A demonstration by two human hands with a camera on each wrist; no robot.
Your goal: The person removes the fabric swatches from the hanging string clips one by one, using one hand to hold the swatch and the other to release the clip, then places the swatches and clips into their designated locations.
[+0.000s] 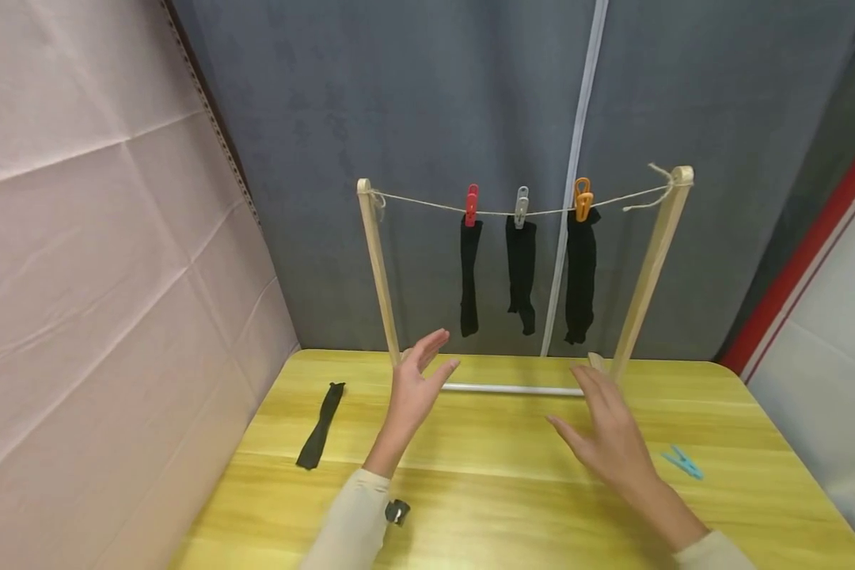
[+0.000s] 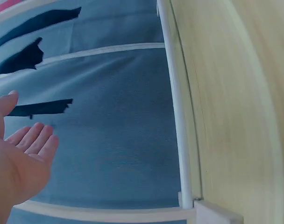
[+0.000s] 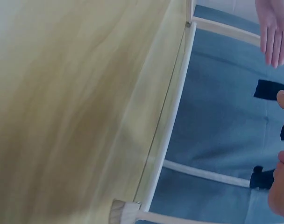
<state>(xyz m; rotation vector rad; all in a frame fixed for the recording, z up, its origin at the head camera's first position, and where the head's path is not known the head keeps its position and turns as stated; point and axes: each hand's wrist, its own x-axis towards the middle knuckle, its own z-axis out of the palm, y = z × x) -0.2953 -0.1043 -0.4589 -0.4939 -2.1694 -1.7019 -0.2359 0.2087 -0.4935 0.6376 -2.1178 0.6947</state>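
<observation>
My left hand [image 1: 416,384] is raised over the table near the left post, fingers spread and holding nothing. My right hand [image 1: 606,431] hovers before the right post with thumb and fingers apart, also holding nothing. Behind them, three black cloth pieces that look like socks hang from a string. A red clothespin [image 1: 472,206] grips the left sock [image 1: 469,277], a grey clothespin [image 1: 521,207] the middle sock [image 1: 521,273], and an orange clothespin [image 1: 583,199] the right sock [image 1: 580,277]. Another black sock [image 1: 321,425] lies flat at the table's left.
A wooden frame with a left post [image 1: 376,269] and right post [image 1: 651,273] carries the string; a white bar [image 1: 513,389] joins them low down. On the table [image 1: 499,491] lies a light blue clothespin [image 1: 682,461] at right. Grey curtain [image 1: 427,95] hangs behind.
</observation>
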